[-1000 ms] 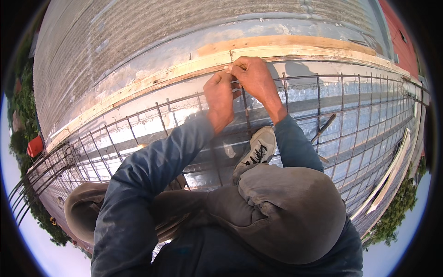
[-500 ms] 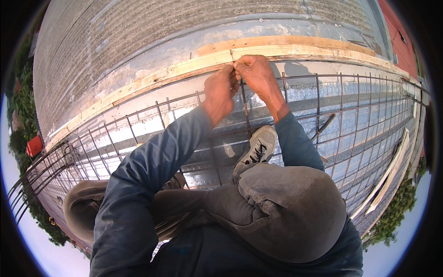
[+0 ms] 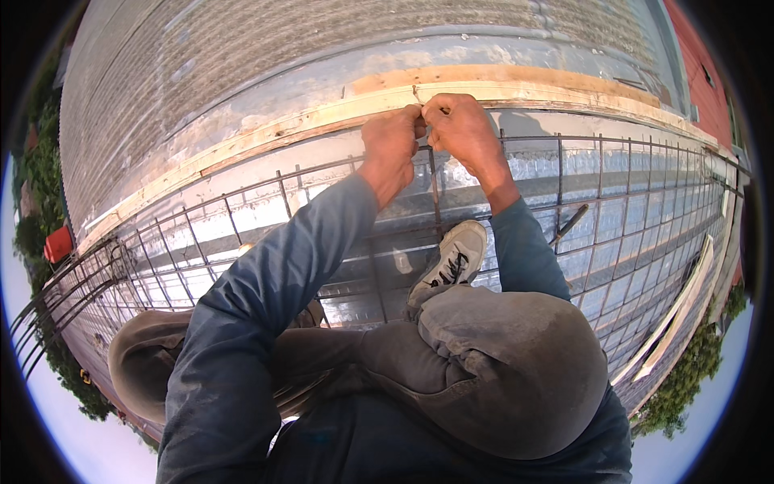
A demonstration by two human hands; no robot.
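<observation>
Both hands at the rebar grid [image 3: 564,210] edge, by the timber form board [image 3: 266,137].
Since a second ago your left hand [image 3: 393,139] and right hand [image 3: 461,129] have closed together, both pinching a thin tie wire [image 3: 417,95] above the top bar; the tie looks nearly cinched.

Whatever the pinched fingers [image 3: 421,121] grip — too small; left foot — behind the knee [image 3: 516,363].
</observation>
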